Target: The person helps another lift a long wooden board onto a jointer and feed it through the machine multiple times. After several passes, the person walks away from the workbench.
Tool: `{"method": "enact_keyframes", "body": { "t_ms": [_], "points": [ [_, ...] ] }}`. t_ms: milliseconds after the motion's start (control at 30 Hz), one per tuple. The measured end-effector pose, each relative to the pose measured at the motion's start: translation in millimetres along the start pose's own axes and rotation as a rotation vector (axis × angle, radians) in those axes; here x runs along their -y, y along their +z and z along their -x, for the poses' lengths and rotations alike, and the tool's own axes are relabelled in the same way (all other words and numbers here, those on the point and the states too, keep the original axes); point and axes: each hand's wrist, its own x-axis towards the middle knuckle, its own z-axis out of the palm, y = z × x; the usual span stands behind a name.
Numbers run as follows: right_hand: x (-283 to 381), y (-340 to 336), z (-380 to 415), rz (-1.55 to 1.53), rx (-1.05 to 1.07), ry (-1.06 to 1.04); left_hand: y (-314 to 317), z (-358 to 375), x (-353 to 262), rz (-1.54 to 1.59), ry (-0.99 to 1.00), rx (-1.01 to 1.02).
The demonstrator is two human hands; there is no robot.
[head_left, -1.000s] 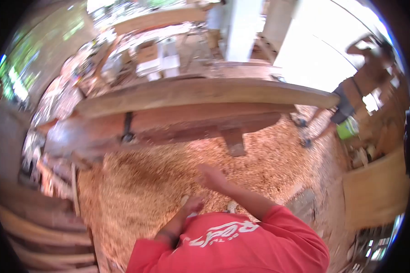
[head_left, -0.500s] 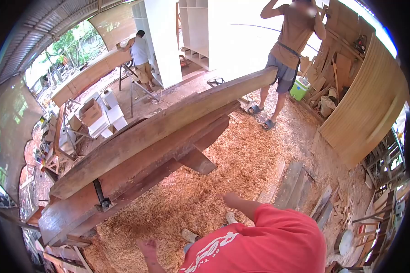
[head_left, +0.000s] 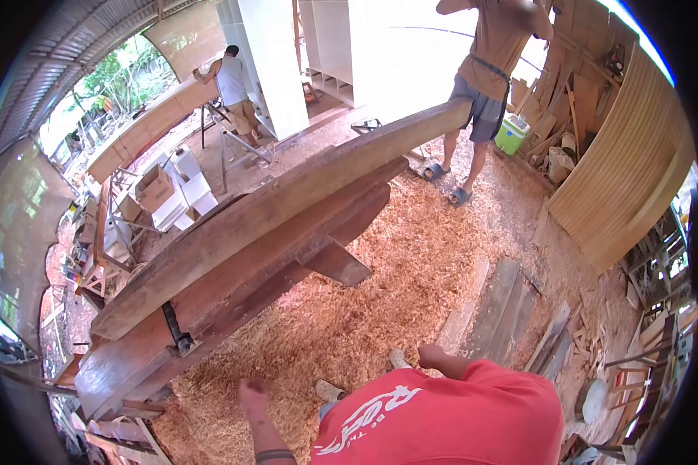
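My left hand (head_left: 253, 397) hangs over the wood shavings (head_left: 287, 349) at the bottom of the view, fingers curled in, with nothing seen in it. Close to the front of my red shirt, my right hand (head_left: 433, 356) is also curled and appears to hold nothing. Neither hand touches the long thick board (head_left: 287, 205), which lies on edge along a heavy wooden bench (head_left: 233, 283) ahead of me. A dark clamp (head_left: 178, 333) sits at the bench's near left end.
A person in a brown shirt (head_left: 495, 46) stands by the board's far end. Another person in a white top (head_left: 231, 81) works at a long panel (head_left: 159, 128). Grey planks (head_left: 498, 310) lie on the floor at right, near a leaning curved wooden sheet (head_left: 628, 163).
My left hand has swung forward and up over the shavings. My right hand has drawn back toward my body and to the right. The view has shifted slightly.
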Motion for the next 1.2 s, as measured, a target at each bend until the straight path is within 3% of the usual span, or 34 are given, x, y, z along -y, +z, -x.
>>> {"method": "enact_keyframes", "body": {
  "t_ms": [100,167,233,300,367,467,533,567,633,767,967,1067,1133,1200],
  "points": [
    [19,9,-30,-0.093,-0.122,-0.078,40,19,59,-0.326,-0.170,0.196],
    [50,-8,-36,-0.103,-0.147,-0.180,60,36,100,-0.277,-0.439,0.216],
    [84,-17,-44,-0.082,-0.196,-0.346,84,63,124,-0.605,-0.581,0.354],
    [125,-30,-46,-0.071,-0.258,-0.511,111,97,127,-0.790,-0.580,0.427],
    [165,-55,-24,-0.064,-0.241,-0.605,87,76,152,-1.222,-0.088,0.881],
    [203,-67,-19,-0.041,-0.194,-0.713,49,59,161,-1.114,-0.077,0.826],
    [213,-58,-28,-0.008,-0.092,-0.706,41,63,141,-0.701,-0.658,0.371],
    [210,-47,-37,0.004,-0.118,-0.722,35,70,134,-0.843,-0.530,0.197],
    [187,-18,-62,0.027,-0.172,-0.757,6,67,114,-0.763,-0.467,0.165],
    [115,-9,-63,0.129,-0.119,-0.404,-56,60,93,-0.510,-0.440,-0.240],
    [-17,27,-71,0.005,-0.089,-0.019,-117,50,45,0.224,-0.298,-0.312],
    [-33,15,-50,0.008,-0.119,0.008,-124,41,11,0.549,-0.020,-0.230],
    [-41,16,-66,-0.071,-0.056,0.023,-117,25,-17,0.791,0.108,-0.412],
    [-44,36,-64,-0.198,-0.026,0.030,-112,6,-39,0.796,0.193,-0.336]
  ]
}}
